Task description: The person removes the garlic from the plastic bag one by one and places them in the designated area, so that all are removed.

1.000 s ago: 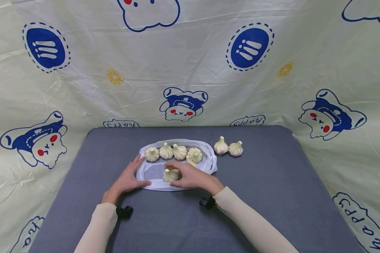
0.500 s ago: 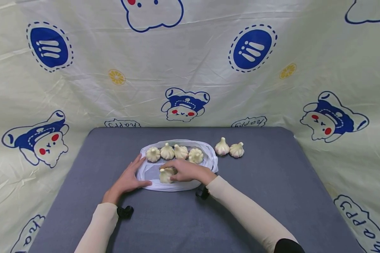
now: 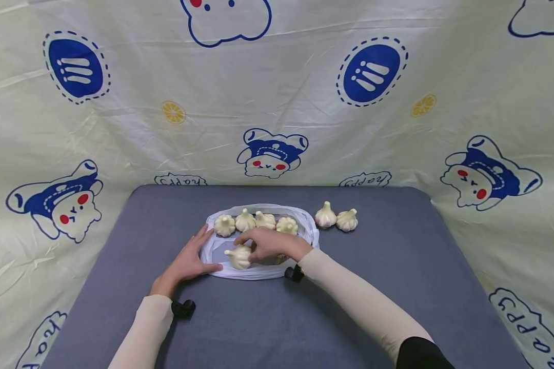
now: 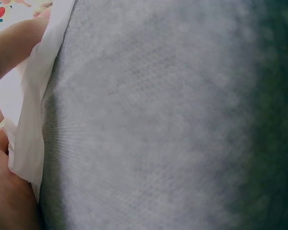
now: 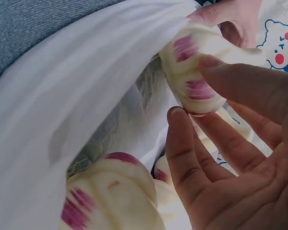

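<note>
Eight garlics (image 3: 245, 220) are showing in the head view. Four are sitting in a row along the far side of one white bag (image 3: 254, 273); a fifth is lying in it, mostly hidden beneath the right hand (image 3: 269, 243). Two are standing side by side on the table (image 3: 258, 328), just right of the bag. The eighth, the held garlic (image 3: 238, 258), is leaning over the near half of the bag's mouth, its stem pointing left; whether its underside is touching the bag, I cannot tell.

The right hand is grasping that one: thumb and fingertips are pinching it from opposite sides, parting only as far as the bulb's own body. The left hand (image 3: 188, 262) is spreading wide, thumb and fingers well apart; it is resting against the left end of the bag, the thumb lying along the near rim.

Two black wrist cameras (image 3: 183, 309), one per arm, are sitting at the wrists. One printed cloth (image 3: 277, 77) is hanging behind the table.
</note>
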`<state>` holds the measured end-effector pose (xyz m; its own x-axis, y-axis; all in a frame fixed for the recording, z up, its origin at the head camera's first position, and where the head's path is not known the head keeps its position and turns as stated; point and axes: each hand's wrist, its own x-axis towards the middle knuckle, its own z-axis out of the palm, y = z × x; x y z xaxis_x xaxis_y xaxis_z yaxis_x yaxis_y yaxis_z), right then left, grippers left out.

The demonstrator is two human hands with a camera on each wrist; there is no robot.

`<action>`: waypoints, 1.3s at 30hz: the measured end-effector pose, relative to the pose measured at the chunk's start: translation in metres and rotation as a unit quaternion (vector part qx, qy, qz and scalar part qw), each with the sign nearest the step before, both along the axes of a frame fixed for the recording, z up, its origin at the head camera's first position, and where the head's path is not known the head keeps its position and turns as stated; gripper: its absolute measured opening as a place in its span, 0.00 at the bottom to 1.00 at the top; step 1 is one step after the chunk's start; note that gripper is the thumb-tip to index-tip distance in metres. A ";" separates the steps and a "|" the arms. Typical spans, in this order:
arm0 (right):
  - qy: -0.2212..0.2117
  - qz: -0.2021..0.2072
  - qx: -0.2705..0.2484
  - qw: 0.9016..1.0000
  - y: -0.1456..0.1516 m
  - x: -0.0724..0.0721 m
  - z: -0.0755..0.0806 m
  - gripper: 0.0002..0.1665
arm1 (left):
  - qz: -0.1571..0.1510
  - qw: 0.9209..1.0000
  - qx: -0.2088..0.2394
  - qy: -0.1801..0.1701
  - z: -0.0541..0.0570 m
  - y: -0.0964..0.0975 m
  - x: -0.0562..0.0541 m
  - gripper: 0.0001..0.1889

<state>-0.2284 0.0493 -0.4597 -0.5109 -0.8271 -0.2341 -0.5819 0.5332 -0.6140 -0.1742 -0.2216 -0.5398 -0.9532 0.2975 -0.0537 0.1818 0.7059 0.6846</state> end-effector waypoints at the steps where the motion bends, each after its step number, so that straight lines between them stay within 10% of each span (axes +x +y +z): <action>1: -0.003 0.001 -0.001 1.000 0.000 0.000 0.001 0.29 | -0.001 1.000 -0.001 0.002 0.000 0.000 0.000 0.56; 23: -0.023 -0.052 -0.047 0.997 0.008 0.000 0.000 0.20 | -0.003 1.000 -0.001 0.000 0.001 0.000 0.000 0.56; 39: -0.038 -0.155 -0.186 0.969 0.033 0.015 -0.005 0.23 | 0.002 1.000 -0.006 0.003 0.000 0.001 -0.001 0.56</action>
<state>-0.2135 0.0821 -0.4645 -0.7418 -0.6706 0.0046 -0.3749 0.4090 -0.8320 -0.1753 -0.2203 -0.5397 -0.9547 0.2931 -0.0516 0.1829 0.7146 0.6752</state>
